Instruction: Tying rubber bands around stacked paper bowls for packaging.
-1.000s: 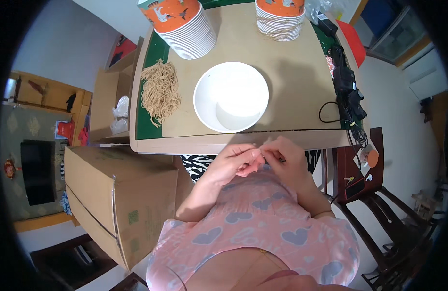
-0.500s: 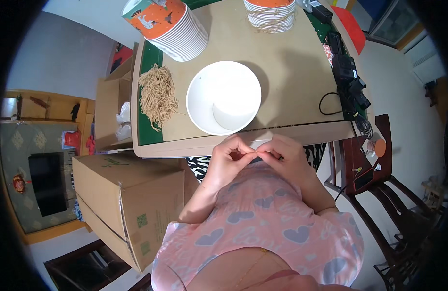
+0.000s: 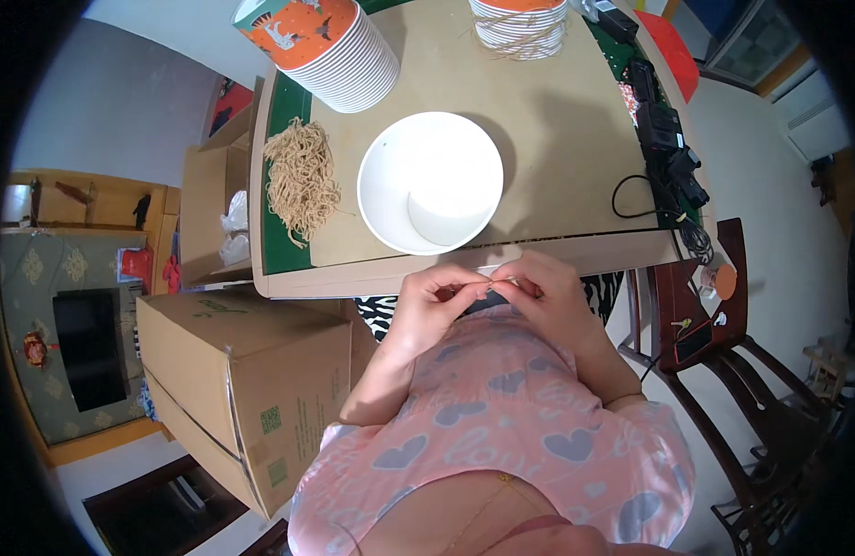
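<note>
Just off the table's near edge, my left hand (image 3: 434,301) and my right hand (image 3: 542,295) meet fingertip to fingertip. Thumb and forefinger of each are pinched together. A tiny bit of something thin shows between them, too small to name. Right beyond the hands stands a white paper tub (image 3: 430,185), its open mouth facing up; no contents show in it. To its left lies a tangled heap of tan strings (image 3: 300,183).
A leaning stack of orange-patterned paper tubs (image 3: 339,65) stands at the far left, another stack wound with string (image 3: 520,32) at the far back. Black adapters and cables (image 3: 664,134) line the right edge. A large carton (image 3: 251,389) sits left of me, a dark chair (image 3: 701,306) at right.
Both hands stay pinched together, with their fingers slightly shifted and the right fingertips a little higher. The head view has moved slightly; the tub and the strings have not visibly been handled.
</note>
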{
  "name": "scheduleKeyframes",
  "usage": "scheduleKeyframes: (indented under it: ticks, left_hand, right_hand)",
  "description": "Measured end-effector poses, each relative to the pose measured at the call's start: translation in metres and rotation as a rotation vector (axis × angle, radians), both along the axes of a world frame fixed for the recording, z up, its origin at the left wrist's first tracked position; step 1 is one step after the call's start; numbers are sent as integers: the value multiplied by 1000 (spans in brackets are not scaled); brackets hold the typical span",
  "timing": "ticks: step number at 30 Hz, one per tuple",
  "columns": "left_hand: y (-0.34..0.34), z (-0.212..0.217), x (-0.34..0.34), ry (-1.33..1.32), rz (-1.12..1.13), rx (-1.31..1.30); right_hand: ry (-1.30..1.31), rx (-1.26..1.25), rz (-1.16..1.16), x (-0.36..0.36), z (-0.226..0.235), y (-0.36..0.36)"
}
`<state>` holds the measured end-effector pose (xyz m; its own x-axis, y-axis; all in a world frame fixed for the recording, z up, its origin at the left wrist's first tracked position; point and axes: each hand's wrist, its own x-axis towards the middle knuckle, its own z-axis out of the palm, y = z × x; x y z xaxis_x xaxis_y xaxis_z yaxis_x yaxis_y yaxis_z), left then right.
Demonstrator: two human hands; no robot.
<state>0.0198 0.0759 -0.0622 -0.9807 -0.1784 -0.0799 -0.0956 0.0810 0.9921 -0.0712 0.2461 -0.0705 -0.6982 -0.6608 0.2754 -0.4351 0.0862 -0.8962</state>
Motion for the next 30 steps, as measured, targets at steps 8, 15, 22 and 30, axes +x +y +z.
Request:
scheduleKeyframes:
  ticks: [8,15,22,30]
  left_hand:
    - [3,8,3,-73,69,-172]
    - [8,14,-2,16,45,-274]
    - [11,15,-4,-87,-13,-212]
    - [17,14,-10,18,-20,-263]
  right_hand:
    - [-14,-94,-17,1,-1,-4]
    - [-99,-129,-47,1,0,-4]
    - [-86,-189,-64,-2,-8,3]
    - [-130,-213,-68,-5,-13,9]
